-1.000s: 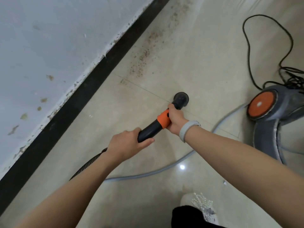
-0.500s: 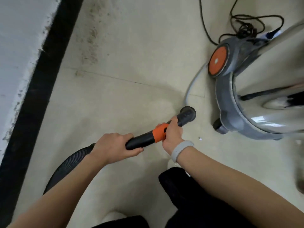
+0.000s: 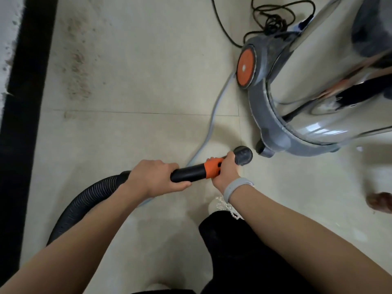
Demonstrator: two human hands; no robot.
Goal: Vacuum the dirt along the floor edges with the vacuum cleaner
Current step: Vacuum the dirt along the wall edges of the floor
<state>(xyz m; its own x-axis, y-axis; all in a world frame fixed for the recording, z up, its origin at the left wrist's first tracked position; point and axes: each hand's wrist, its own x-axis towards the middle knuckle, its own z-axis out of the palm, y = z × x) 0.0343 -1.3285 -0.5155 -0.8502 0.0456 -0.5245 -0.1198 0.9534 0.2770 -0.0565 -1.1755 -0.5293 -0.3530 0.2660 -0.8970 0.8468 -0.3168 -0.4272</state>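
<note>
Both hands grip the black vacuum wand (image 3: 188,174). My left hand (image 3: 154,178) holds its rear end, where the ribbed black hose (image 3: 84,204) curves down to the left. My right hand (image 3: 226,172) clasps the orange collar (image 3: 213,169) just behind the round black nozzle end (image 3: 243,155). The nozzle points right, close to the steel vacuum canister (image 3: 318,92) with its grey base and orange wheel (image 3: 246,66). Brown dirt (image 3: 77,68) lies on the tiles near the black skirting (image 3: 27,85) at the left, well away from the nozzle.
A grey cable (image 3: 214,115) runs across the floor under the wand toward the canister. A tangled black power cord (image 3: 273,20) lies behind it. My white shoe (image 3: 220,203) and black trouser leg are below my right wrist. A brown object (image 3: 379,201) sits at the right edge.
The view has swung right and down, bringing the canister closer. The wand has turned from pointing at the dirt to pointing toward the canister's base. Both hands keep their grip.
</note>
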